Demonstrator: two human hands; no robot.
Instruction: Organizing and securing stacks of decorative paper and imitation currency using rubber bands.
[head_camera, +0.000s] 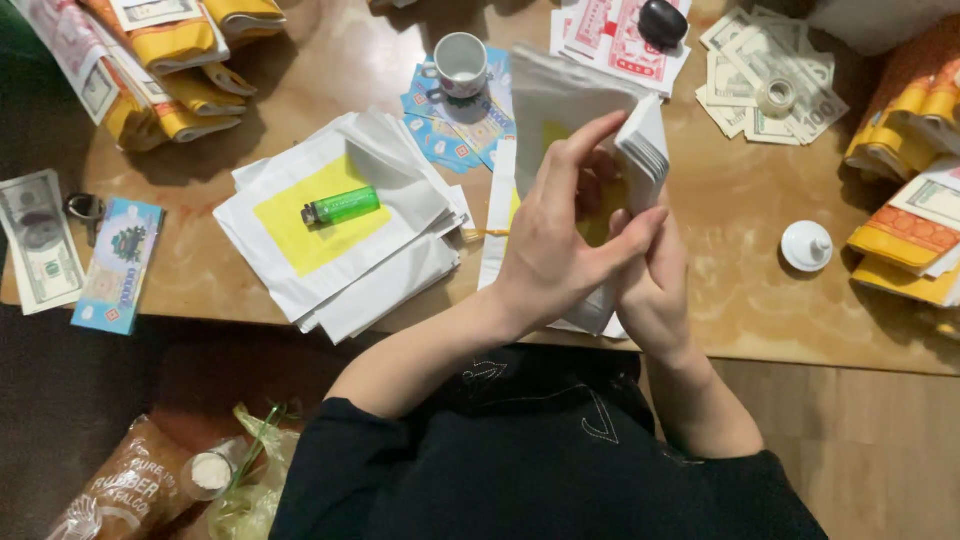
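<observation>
Head view. Item: stack of white paper sheets (640, 145), each with a yellow square, held above the near edge of the tabletop (740, 300) at about its middle; long axis runs from the near edge toward the far edge, tilted slightly left at the top, with the layered sheet edges showing at the upper right. Left hand (555, 235): in front of the stack, fingers curled over its face, thumb reaching across to the right, gripping the sheets. Right hand (655, 290): below and just right of the left hand, closed around the stack's lower end from behind; its fingers are mostly hidden. Left of the hands, flat on the tabletop: a fanned pile of like white sheets (330, 230) with a yellow square uppermost, and a green lighter (342, 207) lying on that square, long axis left to right. Far edge, centre: white cup (461, 64) on blue printed cards (450, 125); red printed sheets (620, 40) with a dark rounded object on top. Far right: grey banknote-style papers (765, 80) under a tape roll (776, 97). Right, toward the near edge: small white lid (806, 246). Left edge: a banknote-style slip (40, 240) and a blue slip (118, 265).
</observation>
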